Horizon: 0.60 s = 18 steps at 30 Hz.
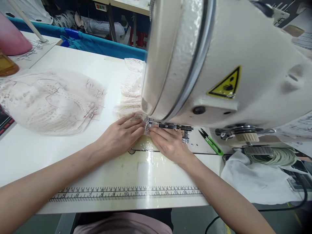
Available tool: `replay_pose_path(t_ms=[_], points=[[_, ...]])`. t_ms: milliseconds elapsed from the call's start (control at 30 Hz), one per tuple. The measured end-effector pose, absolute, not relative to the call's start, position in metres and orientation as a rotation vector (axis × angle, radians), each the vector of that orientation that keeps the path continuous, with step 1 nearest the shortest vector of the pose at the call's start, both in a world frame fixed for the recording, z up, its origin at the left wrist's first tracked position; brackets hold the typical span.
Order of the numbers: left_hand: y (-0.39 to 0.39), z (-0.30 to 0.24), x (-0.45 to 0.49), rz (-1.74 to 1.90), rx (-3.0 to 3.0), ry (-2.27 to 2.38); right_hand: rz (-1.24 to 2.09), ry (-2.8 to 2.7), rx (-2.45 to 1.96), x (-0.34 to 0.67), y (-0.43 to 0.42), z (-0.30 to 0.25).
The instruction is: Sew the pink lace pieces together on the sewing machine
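Observation:
Both my hands lie on the white sewing table (73, 156) under the head of a cream sewing machine (231, 65). My left hand (120, 135) rests flat, fingers stretched out, on a strip of pale lace fabric (131, 94) that runs back behind the machine. My right hand (168, 141) lies close beside it, fingers extended and pressing the lace edge down just in front of the presser foot (152, 124). The fingertips of both hands nearly meet at the needle area.
A pile of pale lace pieces (48, 102) lies at the left. Green thread snips (212, 143) rest right of the needle. A printed ruler (126, 193) runs along the front edge. White cloth (253, 178) and coiled cord (270, 156) sit at right.

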<state>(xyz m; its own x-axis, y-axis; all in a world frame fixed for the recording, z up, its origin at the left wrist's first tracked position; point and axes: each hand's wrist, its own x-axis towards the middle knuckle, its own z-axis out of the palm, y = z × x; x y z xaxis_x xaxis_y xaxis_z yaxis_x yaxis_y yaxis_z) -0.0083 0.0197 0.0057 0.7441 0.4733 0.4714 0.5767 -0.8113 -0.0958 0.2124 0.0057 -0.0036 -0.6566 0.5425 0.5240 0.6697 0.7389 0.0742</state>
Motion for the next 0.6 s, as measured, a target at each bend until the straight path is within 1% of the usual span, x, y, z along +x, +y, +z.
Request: replay_pose_path(t_ms=[167, 267, 400, 600], points=[[0.0130, 0.0061, -0.0085, -0.740, -2.714, -1.123, 0.017, -2.429, -0.904, 0.2081, 0.0048, -0.0031], [0.0118, 0.0070, -0.0094, -0.769, -2.813, -1.111, 0.159, -2.412, -0.836, 0.2062, 0.0032, -0.0020], [0.0137, 0.0076, -0.0104, -0.822, -2.791, -0.894, 0.092, -2.440, -0.810, 0.2069, -0.0001, -0.0025], [0.0130, 0.0097, -0.0111, -0.834, -2.779, -0.838, -0.116, -2.463, -0.903, 0.2124, -0.0024, -0.0042]])
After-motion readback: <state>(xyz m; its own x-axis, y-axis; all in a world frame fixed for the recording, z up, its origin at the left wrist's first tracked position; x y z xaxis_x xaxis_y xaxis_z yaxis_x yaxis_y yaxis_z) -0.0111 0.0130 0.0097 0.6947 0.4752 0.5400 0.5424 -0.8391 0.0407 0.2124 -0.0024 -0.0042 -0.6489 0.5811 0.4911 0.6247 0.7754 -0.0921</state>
